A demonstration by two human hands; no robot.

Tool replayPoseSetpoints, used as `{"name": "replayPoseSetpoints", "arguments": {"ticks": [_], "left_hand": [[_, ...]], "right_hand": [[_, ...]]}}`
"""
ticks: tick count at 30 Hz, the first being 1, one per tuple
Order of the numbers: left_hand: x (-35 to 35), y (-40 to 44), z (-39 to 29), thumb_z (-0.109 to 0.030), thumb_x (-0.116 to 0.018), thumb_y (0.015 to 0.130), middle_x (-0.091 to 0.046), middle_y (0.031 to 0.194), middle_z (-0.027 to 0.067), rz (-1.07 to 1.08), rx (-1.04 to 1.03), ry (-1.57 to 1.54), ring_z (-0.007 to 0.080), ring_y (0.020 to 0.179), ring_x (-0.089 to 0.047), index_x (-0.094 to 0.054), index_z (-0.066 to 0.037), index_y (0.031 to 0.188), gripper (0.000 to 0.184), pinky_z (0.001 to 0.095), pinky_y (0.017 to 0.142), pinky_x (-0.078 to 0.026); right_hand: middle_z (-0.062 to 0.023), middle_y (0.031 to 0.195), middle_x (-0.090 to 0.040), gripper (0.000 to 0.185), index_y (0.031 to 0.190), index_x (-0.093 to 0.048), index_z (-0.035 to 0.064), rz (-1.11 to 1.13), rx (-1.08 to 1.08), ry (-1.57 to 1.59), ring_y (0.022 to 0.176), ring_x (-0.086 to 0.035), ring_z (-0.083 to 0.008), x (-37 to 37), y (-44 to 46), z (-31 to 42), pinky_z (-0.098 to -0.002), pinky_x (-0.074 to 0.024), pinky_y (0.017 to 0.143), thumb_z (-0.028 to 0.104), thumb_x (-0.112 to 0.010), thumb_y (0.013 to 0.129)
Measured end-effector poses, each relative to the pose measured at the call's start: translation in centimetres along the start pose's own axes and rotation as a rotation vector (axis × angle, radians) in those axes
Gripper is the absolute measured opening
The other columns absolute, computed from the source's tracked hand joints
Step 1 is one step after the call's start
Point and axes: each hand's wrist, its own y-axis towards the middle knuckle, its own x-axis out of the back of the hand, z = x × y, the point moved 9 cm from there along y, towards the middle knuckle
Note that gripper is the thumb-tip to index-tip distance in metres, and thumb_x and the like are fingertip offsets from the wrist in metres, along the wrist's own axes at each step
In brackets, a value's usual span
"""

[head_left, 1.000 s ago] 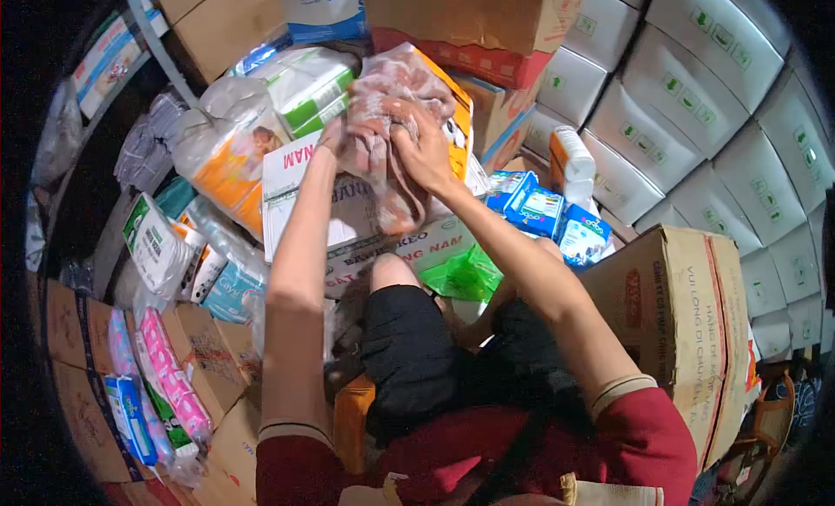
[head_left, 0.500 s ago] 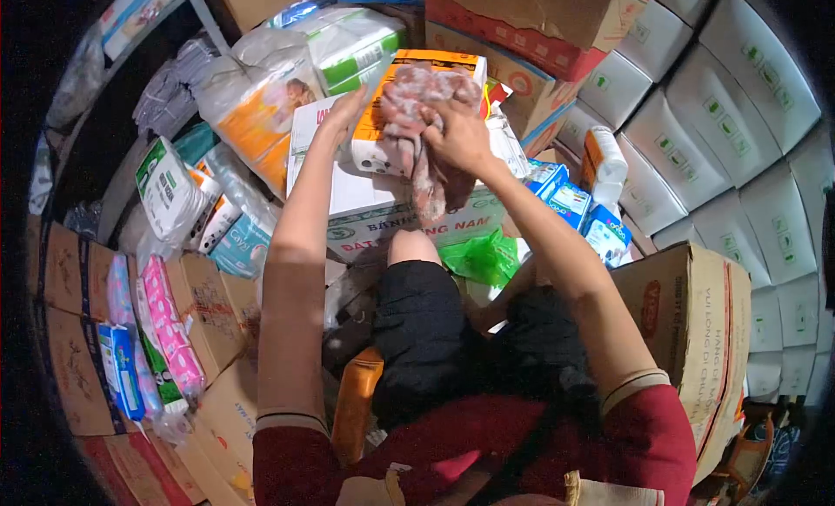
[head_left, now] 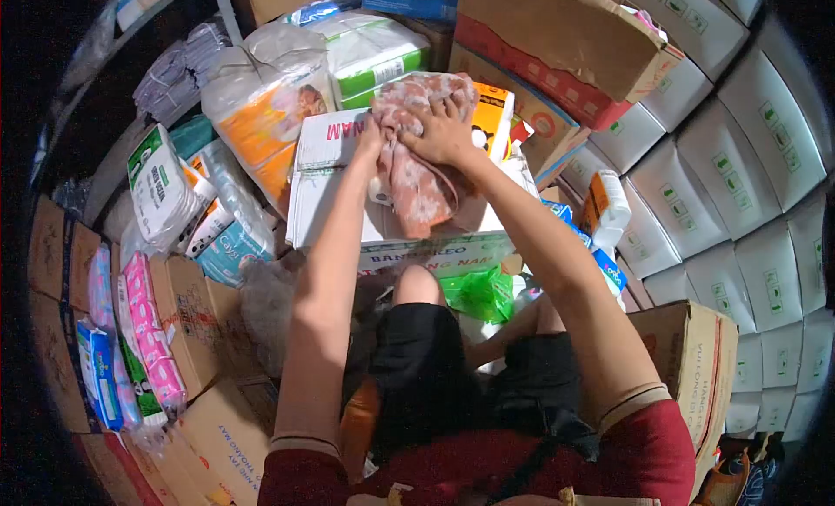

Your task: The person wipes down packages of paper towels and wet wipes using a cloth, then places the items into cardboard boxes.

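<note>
A brownish-pink cloth with white patches lies crumpled over an orange and white package, covering most of it. My right hand rests on top of the cloth with its fingers spread. At the cloth's left edge, my left hand is closed on the fabric, its fingertips partly hidden. Both package and cloth are on a white carton with red and green print, in front of my knees.
Plastic-wrapped packs are piled behind and left. An open brown carton stands at the back right, beside stacked white boxes. A green plastic bag lies near my knees. Pink packs stand at left.
My left hand has moved from beside the package onto the cloth's edge. The cloth is spread wider over the package, and my right hand's fingers have opened out on it. The view has shifted slightly.
</note>
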Motion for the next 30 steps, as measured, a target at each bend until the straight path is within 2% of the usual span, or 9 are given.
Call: {"name": "replayPoseSetpoints", "arguments": {"ticks": [7,8,9,13,14,18,22,27,30], "left_hand": [[0.0,-2.1,-2.4,-0.069,-0.038,0.074,-0.055,0.105,0.0287,-0.089,-0.018,0.695,0.0411,0.103,-0.052,-0.06,0.001,0.102,0.078,0.0437,0.089,-0.039],[-0.1,-1.9,-2.1,-0.069,-0.039,0.073,-0.056,0.103,0.0288,-0.078,0.012,0.732,0.0399,0.103,-0.053,-0.061,0.001,0.1,0.078,0.0436,0.088,-0.04],[-0.3,-1.8,-2.3,-0.069,-0.039,0.073,-0.056,0.102,0.0288,-0.067,0.005,0.745,0.0397,0.102,-0.053,-0.061,0.001,0.1,0.078,0.0434,0.087,-0.041],[-0.6,-1.8,-2.0,-0.07,-0.041,0.073,-0.057,0.101,0.0286,-0.044,-0.007,0.714,0.0386,0.102,-0.053,-0.062,0.0,0.098,0.078,0.0416,0.087,-0.041],[-0.6,-1.4,-1.6,-0.07,-0.041,0.073,-0.057,0.101,0.0284,-0.04,-0.014,0.681,0.0385,0.102,-0.053,-0.062,0.0,0.098,0.078,0.0415,0.087,-0.041],[-0.7,-0.3,-0.5,-0.07,-0.042,0.073,-0.056,0.106,0.0268,-0.022,-0.005,0.644,0.0377,0.105,-0.052,-0.061,-0.002,0.103,0.077,0.0405,0.088,-0.041],[-0.9,-0.1,0.1,-0.07,-0.042,0.072,-0.056,0.107,0.0265,0.031,-0.003,0.575,0.0368,0.107,-0.051,-0.06,-0.001,0.105,0.078,0.0398,0.089,-0.04],[-0.9,3.7,3.2,-0.069,-0.045,0.073,-0.054,0.111,0.026,0.07,0.029,0.497,0.0358,0.108,-0.051,-0.058,0.002,0.108,0.08,0.0373,0.088,-0.041],[-1.3,2.4,2.4,-0.066,-0.051,0.072,-0.054,0.112,0.0255,0.094,0.048,0.357,0.0306,0.109,-0.051,-0.054,0.009,0.108,0.083,0.0343,0.088,-0.041]], "right_hand": [[-0.0146,0.14,-0.027,0.069,0.131,-0.037,0.031,0.124,-0.279,-0.031,0.131,-0.018,-0.0385,-2.4,7.5,-8.7,-0.0655,-0.0008,0.098,0.068,-0.038,0.073],[-0.0184,0.132,-0.04,0.066,0.127,-0.043,0.0291,0.023,-0.321,-0.043,0.126,-0.029,-0.0391,0.0,6.9,-9.2,-0.0553,-0.0103,0.103,0.066,-0.038,0.073],[-0.0156,0.138,-0.031,0.075,0.133,-0.036,0.0262,0.117,-0.345,0.011,0.13,-0.02,-0.0382,-1.4,8.2,-11.5,-0.0736,-0.0037,0.09,0.069,-0.039,0.072],[-0.0195,0.131,-0.04,0.073,0.129,-0.042,0.0214,0.16,-0.471,0.083,0.118,-0.039,-0.0409,-0.9,7.1,-17.1,-0.0578,-0.0262,0.094,0.066,-0.041,0.072],[-0.0211,0.124,-0.046,0.071,0.127,-0.044,0.0178,0.105,-0.488,0.07,0.112,-0.046,-0.0402,0.2,5.9,-16.7,-0.0482,-0.0323,0.095,0.062,-0.044,0.072],[-0.0263,0.109,-0.053,0.062,0.123,-0.048,0.013,-0.222,-0.401,0.014,0.108,-0.048,-0.0404,2.2,2.1,-14.8,-0.0448,-0.04,0.09,0.051,-0.049,0.073],[-0.0328,0.099,-0.053,0.057,0.121,-0.049,0.011,-0.239,-0.386,0.123,0.095,-0.053,-0.0446,3.6,-2.3,-12.3,-0.0478,-0.0466,0.077,0.042,-0.053,0.073],[-0.0323,0.102,-0.047,0.049,0.116,-0.049,0.0071,-0.228,-0.238,0.147,0.088,-0.054,-0.0451,5.1,-9.3,-6.4,-0.0484,-0.0487,0.069,0.031,-0.059,0.074],[-0.0321,0.115,-0.041,0.055,0.122,-0.045,0.011,-0.215,-0.123,0.214,0.1,-0.048,-0.0471,5.8,-13.6,-2.1,-0.0482,-0.0449,0.081,0.023,-0.062,0.072]]}}
